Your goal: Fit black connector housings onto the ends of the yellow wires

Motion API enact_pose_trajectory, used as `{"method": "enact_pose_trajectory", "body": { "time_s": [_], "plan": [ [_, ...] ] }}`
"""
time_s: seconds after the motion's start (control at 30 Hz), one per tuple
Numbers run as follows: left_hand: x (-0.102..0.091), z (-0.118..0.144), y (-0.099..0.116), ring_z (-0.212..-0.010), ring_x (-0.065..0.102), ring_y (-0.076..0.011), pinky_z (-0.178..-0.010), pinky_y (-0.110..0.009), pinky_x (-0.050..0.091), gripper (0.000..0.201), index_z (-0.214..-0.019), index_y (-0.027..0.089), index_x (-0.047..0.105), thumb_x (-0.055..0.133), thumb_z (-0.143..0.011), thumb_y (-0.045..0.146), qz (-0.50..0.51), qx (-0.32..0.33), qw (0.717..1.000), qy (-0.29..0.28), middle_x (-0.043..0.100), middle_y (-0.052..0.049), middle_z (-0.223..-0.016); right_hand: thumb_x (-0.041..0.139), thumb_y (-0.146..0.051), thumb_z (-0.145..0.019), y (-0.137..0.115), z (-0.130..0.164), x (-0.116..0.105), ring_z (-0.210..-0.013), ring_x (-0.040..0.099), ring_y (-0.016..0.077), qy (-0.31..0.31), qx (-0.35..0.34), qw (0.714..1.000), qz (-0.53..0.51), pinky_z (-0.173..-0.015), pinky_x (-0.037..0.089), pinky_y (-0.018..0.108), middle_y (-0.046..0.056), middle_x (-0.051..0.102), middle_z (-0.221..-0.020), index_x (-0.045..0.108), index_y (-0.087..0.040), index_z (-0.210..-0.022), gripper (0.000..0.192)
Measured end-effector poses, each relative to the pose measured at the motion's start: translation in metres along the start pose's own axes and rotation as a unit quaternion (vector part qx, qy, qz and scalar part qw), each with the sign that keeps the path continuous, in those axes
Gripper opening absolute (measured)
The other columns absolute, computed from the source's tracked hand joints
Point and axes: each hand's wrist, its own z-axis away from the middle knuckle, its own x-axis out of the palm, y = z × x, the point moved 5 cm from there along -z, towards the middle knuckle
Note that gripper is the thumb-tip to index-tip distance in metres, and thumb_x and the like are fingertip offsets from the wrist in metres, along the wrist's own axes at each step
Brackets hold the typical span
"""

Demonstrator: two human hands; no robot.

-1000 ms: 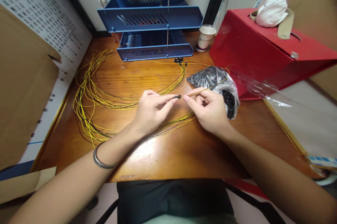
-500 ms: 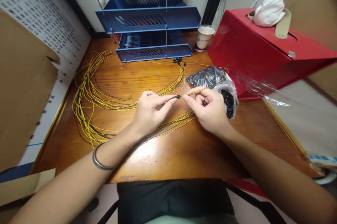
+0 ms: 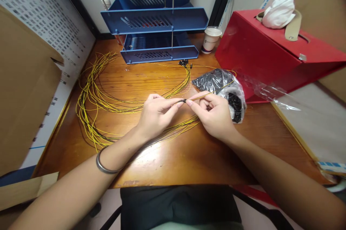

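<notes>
Between thumb and forefinger, my left hand [image 3: 158, 115] pinches a small black connector [image 3: 184, 100] over the middle of the table. My right hand [image 3: 213, 113] pinches a thin yellow wire [image 3: 225, 85] at the connector's right end, and the fingertips of both hands nearly meet. From my right hand the wire loops up and back behind the bag. A large coil of yellow and black wires [image 3: 86, 97] lies to the left and passes beneath my hands. Black connectors [image 3: 183, 63] tip one bundle of its ends near the trays.
An open clear plastic bag [image 3: 216, 79] of small black parts lies just beyond my right hand. Blue stacked trays [image 3: 159, 55] stand at the back, with a paper cup [image 3: 211, 39] beside them. A red box [image 3: 259, 50] with tissue is at the right, cardboard [image 3: 24, 89] at the left.
My right fingertips have moved left along the wire, closing the small gap to the black connector. The left hand keeps its pinch. The whole view has shifted slightly.
</notes>
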Motion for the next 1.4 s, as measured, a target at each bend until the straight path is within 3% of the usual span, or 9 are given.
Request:
{"method": "enact_pose_trajectory", "body": {
  "time_s": [0.47, 0.67, 0.9, 1.1, 1.27, 1.4],
  "plan": [
    [0.0001, 0.0011, -0.0013, -0.052, 0.053, -0.0079, -0.073, -0.031, 0.038, 0.015, -0.101, 0.023, 0.080, 0.068, -0.094, 0.026, 0.024, 0.024, 0.999, 0.011, 0.072, 0.004, -0.061, 0.067, -0.025, -0.084, 0.0006, -0.0004, 0.0014, -0.044, 0.027, 0.0062, -0.002, -0.006, 1.000, -0.020, -0.046, 0.020, 0.025, -0.011, 0.032, -0.047, 0.064, -0.015, -0.075, 0.014],
    [0.0012, -0.0014, -0.0005, -0.051, 0.054, -0.0095, -0.069, -0.031, 0.037, 0.017, -0.101, 0.024, 0.081, 0.068, -0.093, 0.030, 0.003, -0.013, 1.000, -0.016, 0.070, 0.004, -0.056, 0.068, -0.024, -0.083, 0.0007, -0.0003, -0.0014, -0.045, 0.027, 0.0069, 0.019, -0.008, 1.000, 0.011, -0.047, 0.023, 0.026, -0.011, 0.031, -0.047, 0.068, -0.013, -0.077, 0.013],
    [0.0024, -0.0008, 0.0004, -0.056, 0.058, -0.0113, -0.072, -0.032, 0.038, 0.023, -0.096, 0.022, 0.081, 0.060, -0.096, 0.030, 0.002, -0.028, 0.999, -0.028, 0.076, 0.001, -0.066, 0.069, -0.026, -0.083, 0.0035, -0.0012, -0.0060, -0.045, 0.028, 0.0075, 0.043, -0.004, 0.998, 0.048, -0.048, 0.025, 0.026, -0.011, 0.031, -0.046, 0.070, -0.012, -0.079, 0.015],
    [0.0032, -0.0010, -0.0011, -0.054, 0.056, -0.0124, -0.073, -0.034, 0.037, 0.030, -0.102, 0.022, 0.080, 0.052, -0.100, 0.032, 0.006, -0.050, 0.997, -0.059, 0.071, 0.003, -0.058, 0.068, -0.026, -0.083, 0.0043, -0.0013, -0.0069, -0.045, 0.028, 0.0075, 0.050, -0.010, 0.997, 0.059, -0.048, 0.024, 0.026, -0.010, 0.032, -0.046, 0.070, -0.012, -0.079, 0.015],
    [0.0028, -0.0012, -0.0001, -0.058, 0.057, -0.0129, -0.073, -0.034, 0.037, 0.036, -0.098, 0.022, 0.081, 0.047, -0.101, 0.033, 0.011, -0.052, 0.996, -0.075, 0.074, 0.002, -0.066, 0.068, -0.028, -0.084, 0.0050, -0.0019, -0.0072, -0.045, 0.029, 0.0075, 0.053, -0.012, 0.997, 0.056, -0.048, 0.025, 0.026, -0.010, 0.033, -0.047, 0.069, -0.013, -0.078, 0.016],
    [0.0020, -0.0011, -0.0004, -0.066, 0.063, -0.0144, -0.077, -0.034, 0.038, 0.037, -0.105, 0.022, 0.080, 0.045, -0.103, 0.034, 0.015, -0.065, 0.995, -0.072, 0.077, 0.001, -0.073, 0.068, -0.028, -0.083, 0.0052, -0.0016, -0.0079, -0.046, 0.029, 0.0080, 0.057, -0.008, 0.996, 0.061, -0.049, 0.025, 0.026, -0.010, 0.033, -0.047, 0.070, -0.013, -0.081, 0.016]
  ]
}}
